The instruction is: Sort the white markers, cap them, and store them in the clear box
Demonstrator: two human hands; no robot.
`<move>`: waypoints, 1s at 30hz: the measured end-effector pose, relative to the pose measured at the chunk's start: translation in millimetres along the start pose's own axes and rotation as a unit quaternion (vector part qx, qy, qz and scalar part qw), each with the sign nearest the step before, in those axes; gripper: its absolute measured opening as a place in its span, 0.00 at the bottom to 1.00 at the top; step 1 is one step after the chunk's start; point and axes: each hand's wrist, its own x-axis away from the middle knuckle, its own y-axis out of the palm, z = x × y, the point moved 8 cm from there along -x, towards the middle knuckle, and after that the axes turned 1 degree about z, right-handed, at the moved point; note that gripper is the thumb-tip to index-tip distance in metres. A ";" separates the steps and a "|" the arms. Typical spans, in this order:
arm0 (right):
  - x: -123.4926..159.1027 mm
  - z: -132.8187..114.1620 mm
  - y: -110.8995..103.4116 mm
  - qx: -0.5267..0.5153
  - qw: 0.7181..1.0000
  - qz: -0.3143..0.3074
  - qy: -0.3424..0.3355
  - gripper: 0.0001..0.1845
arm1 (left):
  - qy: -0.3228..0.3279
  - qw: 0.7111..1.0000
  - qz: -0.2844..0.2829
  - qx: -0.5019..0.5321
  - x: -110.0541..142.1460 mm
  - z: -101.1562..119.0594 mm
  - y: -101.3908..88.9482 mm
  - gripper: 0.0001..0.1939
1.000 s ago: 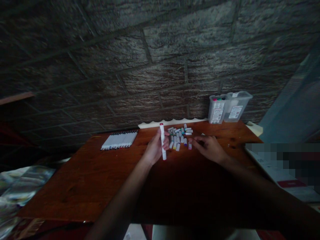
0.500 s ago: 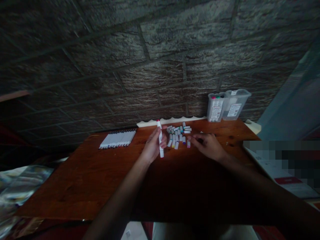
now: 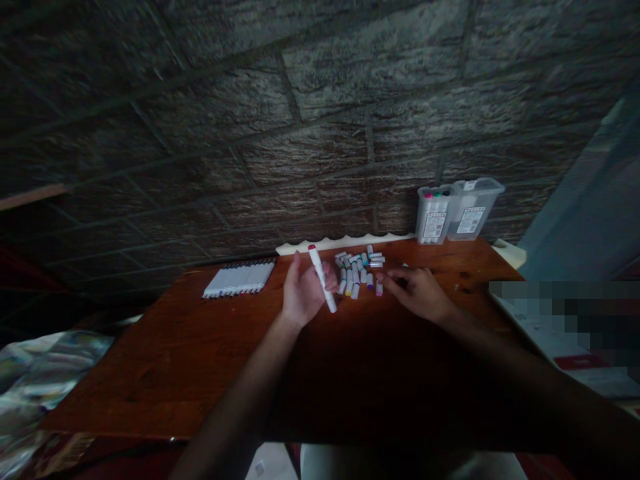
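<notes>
My left hand holds a white marker slantwise, its red end up and to the left. The fingers curl round the barrel, while the thumb stands away from it. Just right of the marker, a loose heap of white marker caps with variously coloured ends lies on the table. At the heap's right side is my right hand, fingers bent together, the tips at the top of a pink-ended cap. Whether anything is between those fingertips is hidden.
On the wooden table, a row of white markers lies to the left. Two clear plastic containers stand at the back right, one with markers inside. A white wavy strip runs along the stone wall.
The marker in my left hand has tilted, its red end leaning left and its lower end swinging right. My left thumb has lifted off it. My right hand has stayed beside the caps.
</notes>
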 end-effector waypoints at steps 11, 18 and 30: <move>-0.2 1.2 1.0 0.006 1.000 0.002 0.001 0.22 | -0.045 0.999 0.001 0.005 0.1 -3.3 -4.4 0.36; 0.1 1.3 0.4 0.012 1.000 0.000 0.006 0.22 | -0.022 0.999 0.022 0.033 1.3 1.0 -9.4 0.35; -0.1 -0.6 -4.3 0.012 1.000 0.020 -0.003 0.21 | 0.025 0.998 0.046 0.032 -5.9 3.0 -15.6 0.20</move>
